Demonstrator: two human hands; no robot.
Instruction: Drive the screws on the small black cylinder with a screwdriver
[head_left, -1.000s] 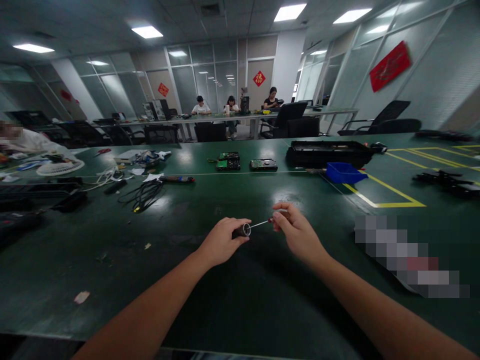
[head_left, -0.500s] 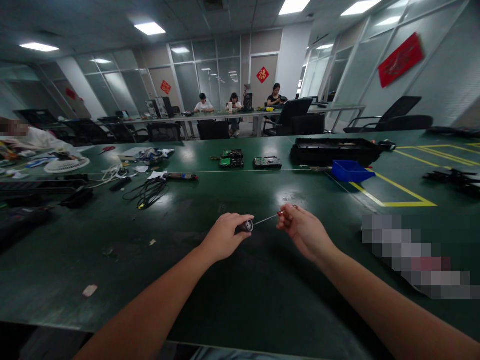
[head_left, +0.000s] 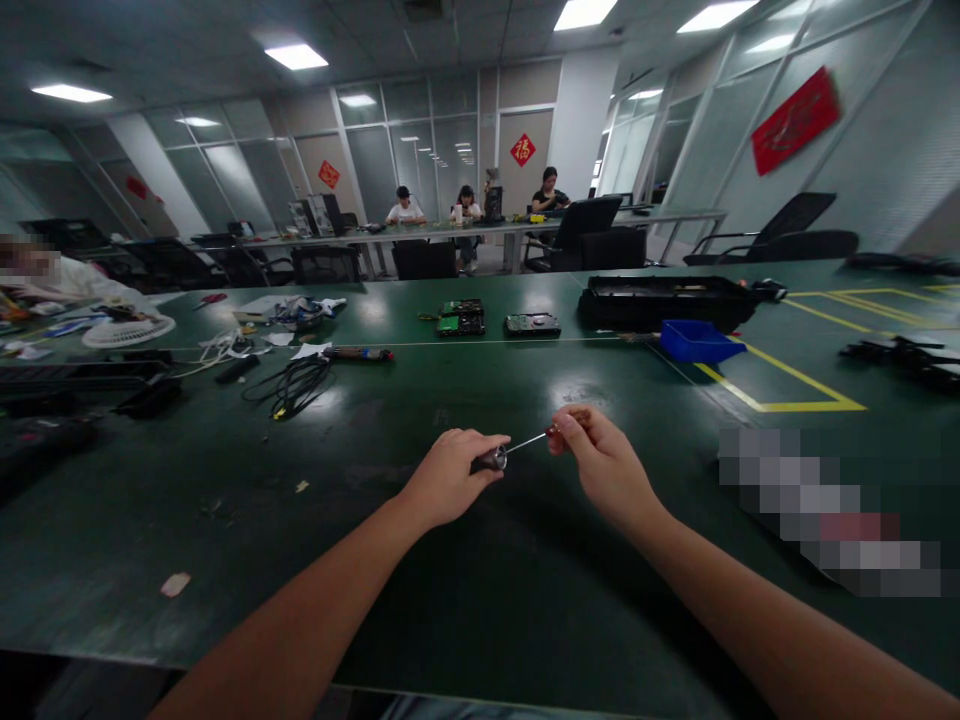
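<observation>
My left hand (head_left: pixel 448 478) is closed around a dark cylindrical part (head_left: pixel 490 459), whose round, metal-rimmed end faces right. A screwdriver (head_left: pixel 527 442) with a thin metal shaft and a reddish handle is pinched in my right hand (head_left: pixel 596 450). Its shaft slants down and left, the tip at the cylinder's open end; whether it sits on a screw inside cannot be made out. Both hands are held over the green table (head_left: pixel 480 600), and my fingers cover most of the cylinder and the screwdriver's handle.
Circuit boards (head_left: pixel 460 320) and a hard drive (head_left: pixel 532 324) lie ahead. A black housing (head_left: pixel 667 300) and a blue bin (head_left: pixel 699 342) stand at the right. Black cables (head_left: pixel 292 390) and a white fan grille (head_left: pixel 127 330) are on the left, near a person in white (head_left: pixel 90 275).
My right hand has shifted slightly left and turned about the screwdriver handle, bringing it nearer the cylinder. My left hand keeps its grip almost in place.
</observation>
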